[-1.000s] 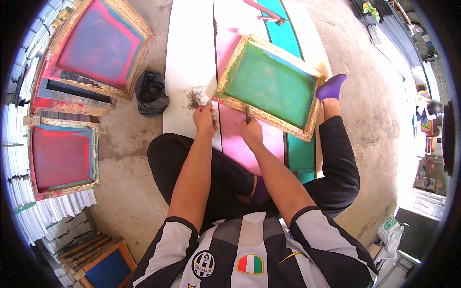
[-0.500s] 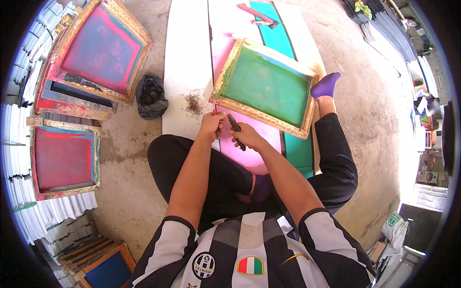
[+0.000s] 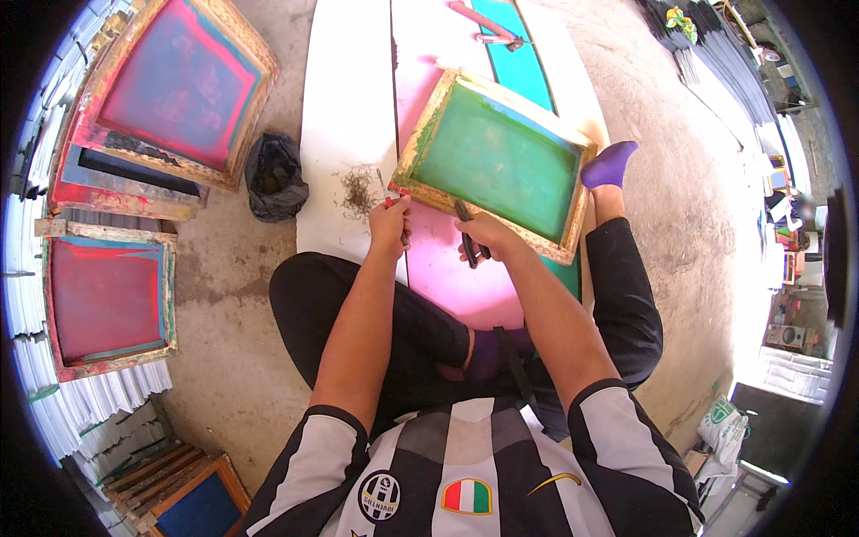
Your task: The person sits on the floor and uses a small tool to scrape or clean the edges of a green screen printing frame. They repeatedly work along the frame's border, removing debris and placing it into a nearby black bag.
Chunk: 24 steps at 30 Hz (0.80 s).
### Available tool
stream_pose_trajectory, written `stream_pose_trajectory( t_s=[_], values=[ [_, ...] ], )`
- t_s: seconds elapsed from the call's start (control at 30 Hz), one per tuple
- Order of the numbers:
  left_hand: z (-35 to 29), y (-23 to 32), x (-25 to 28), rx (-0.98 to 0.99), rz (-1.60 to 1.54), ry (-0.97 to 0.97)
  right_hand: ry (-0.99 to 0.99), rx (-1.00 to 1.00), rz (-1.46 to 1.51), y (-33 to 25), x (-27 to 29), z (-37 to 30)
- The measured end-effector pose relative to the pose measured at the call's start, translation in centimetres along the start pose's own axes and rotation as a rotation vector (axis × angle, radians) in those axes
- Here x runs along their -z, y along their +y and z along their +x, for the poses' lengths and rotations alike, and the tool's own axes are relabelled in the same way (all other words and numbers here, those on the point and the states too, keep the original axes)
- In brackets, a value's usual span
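Pliers [image 3: 468, 242], or a dark two-handled tool much like them, had just swung away! Half a second earlier they slanted in close beside the left hand [image 3: 390, 225]; now the right hand [image 3: 485, 236] had carried them off to the right, a clear gap opening between the two fists. That appeared to put them back at the near rail of the wooden frame [image 3: 501, 159] with its green screen, though whether they touched the wood, nobody could tell from here.

And the grips? The right fingers were wrapped about the handles; the left were closed on a slim red-handled tool [image 3: 388, 203], its tip too small to make out. The frame itself had barely budged: it lay tilted just ahead of both hands, its red-marked near-left corner right by the left one, its longer sweep running off beyond the right. Left of that corner sat a scatter of small dark bits [image 3: 360, 190].
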<state>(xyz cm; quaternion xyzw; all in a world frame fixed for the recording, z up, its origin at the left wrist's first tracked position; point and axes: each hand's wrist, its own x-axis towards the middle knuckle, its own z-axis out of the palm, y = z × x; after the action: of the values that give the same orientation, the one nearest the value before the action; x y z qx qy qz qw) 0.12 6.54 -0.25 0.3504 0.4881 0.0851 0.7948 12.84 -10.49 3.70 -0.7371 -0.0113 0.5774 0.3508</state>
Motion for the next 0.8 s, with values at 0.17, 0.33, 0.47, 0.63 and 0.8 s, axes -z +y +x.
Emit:
stream_pose_trajectory(
  t_s=[0.17,0.33,0.47,0.63,0.8],
  values=[
    [0.4,0.0,-0.3,-0.041,-0.036,0.002,-0.004,-0.053,-0.017,-0.4,0.3,0.9],
    [1.2,-0.5,-0.5,-0.048,-0.054,-0.014,0.012,-0.112,-0.03,-1.1,0.4,0.6],
    [0.3,0.3,-0.5,0.005,-0.016,-0.005,-0.05,-0.202,0.045,-2.4,0.8,0.5],
    [0.8,-0.1,-0.6,-0.026,-0.021,-0.004,-0.173,-0.267,0.121,-2.9,2.4,0.2],
    [0.9,0.0,-0.6,-0.04,-0.041,-0.002,-0.199,-0.255,0.105,-3.0,2.8,-0.1]
  ],
)
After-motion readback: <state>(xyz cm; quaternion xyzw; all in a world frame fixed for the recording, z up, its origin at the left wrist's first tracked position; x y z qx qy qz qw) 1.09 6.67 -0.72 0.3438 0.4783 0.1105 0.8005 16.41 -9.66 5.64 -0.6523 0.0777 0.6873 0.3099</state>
